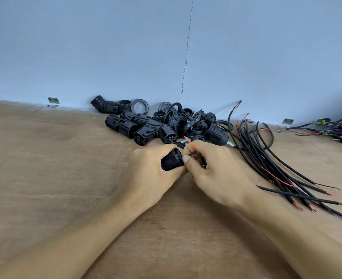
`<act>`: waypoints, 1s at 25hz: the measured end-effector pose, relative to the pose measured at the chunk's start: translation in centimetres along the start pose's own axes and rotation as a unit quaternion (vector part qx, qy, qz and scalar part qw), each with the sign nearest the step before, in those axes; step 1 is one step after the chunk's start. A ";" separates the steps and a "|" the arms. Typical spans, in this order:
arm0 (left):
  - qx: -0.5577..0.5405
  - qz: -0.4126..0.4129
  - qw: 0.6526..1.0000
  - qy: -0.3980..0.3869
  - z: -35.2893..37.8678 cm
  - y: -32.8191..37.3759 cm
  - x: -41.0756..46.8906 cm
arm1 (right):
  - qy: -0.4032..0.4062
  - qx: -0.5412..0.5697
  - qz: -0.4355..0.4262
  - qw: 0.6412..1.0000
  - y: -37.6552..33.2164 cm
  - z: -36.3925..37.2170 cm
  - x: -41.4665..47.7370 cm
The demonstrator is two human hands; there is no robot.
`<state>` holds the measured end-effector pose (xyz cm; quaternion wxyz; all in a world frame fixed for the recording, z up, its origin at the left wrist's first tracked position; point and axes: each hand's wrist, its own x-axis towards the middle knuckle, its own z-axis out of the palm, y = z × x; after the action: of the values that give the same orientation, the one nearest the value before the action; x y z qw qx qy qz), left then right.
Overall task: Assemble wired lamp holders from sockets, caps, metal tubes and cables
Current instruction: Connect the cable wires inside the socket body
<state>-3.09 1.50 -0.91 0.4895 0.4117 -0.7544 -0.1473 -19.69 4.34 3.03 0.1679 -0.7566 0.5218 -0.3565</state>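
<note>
From the head camera, both hands meet in the middle of the frame, low over a brown wooden desk [65,178].

The left hand [152,174] is curled tight round a black ribbed plastic socket [171,161]. The socket's flat end with its small slots faces right, toward the other hand.

The right hand [216,174] pinches a thin red wire [192,146] and a thin black wire [194,153] between thumb and fingers. The wires are right beside the slotted end of the socket. The red wire sticks up and to the left out of the fingers.

Just above the hands, against a pale blue wall [105,47], lies a pile of black ribbed sockets [142,125]. Black rings and caps [178,117] are heaped to the right of it. At the right end of the heap lies one socket with a short silver metal tube [229,143] at its end.

To the right of the hands a bunch of long black cables [276,158] fans out over the desk, with red tips showing at the ends.

At the far right edge is a tangle of coloured wires [327,129]. A small metal bracket [53,101] sits where the desk meets the wall in the upper left.
</note>
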 end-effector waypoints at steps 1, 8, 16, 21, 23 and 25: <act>0.003 0.002 1.000 -0.002 0.0 0.0 0.0 | 0.003 -0.009 -0.003 1.000 0.0 0.0 0.0; 0.014 -0.034 0.999 0.017 0.0 0.1 0.3 | 0.027 0.045 0.022 0.998 0.3 0.0 0.0; 0.038 -0.072 0.997 0.013 -0.1 -0.5 0.5 | 0.046 0.018 0.019 0.999 0.9 -0.6 0.2; 0.037 -0.084 0.996 0.007 -0.2 -0.3 0.5 | 0.057 0.047 0.026 0.997 0.8 -0.7 0.1; 0.009 -0.093 0.996 0.006 -0.2 -0.2 0.5 | 0.053 0.083 0.031 0.995 0.7 -0.9 0.2; -0.028 -0.101 0.994 0.007 -0.3 -0.2 0.4 | 0.043 0.129 0.033 0.990 0.6 -1.1 0.3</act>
<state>-2.81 1.14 -0.65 0.4888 0.4729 -0.7010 -0.2144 -20.78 4.01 3.51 0.2531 -0.6950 0.5025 -0.4477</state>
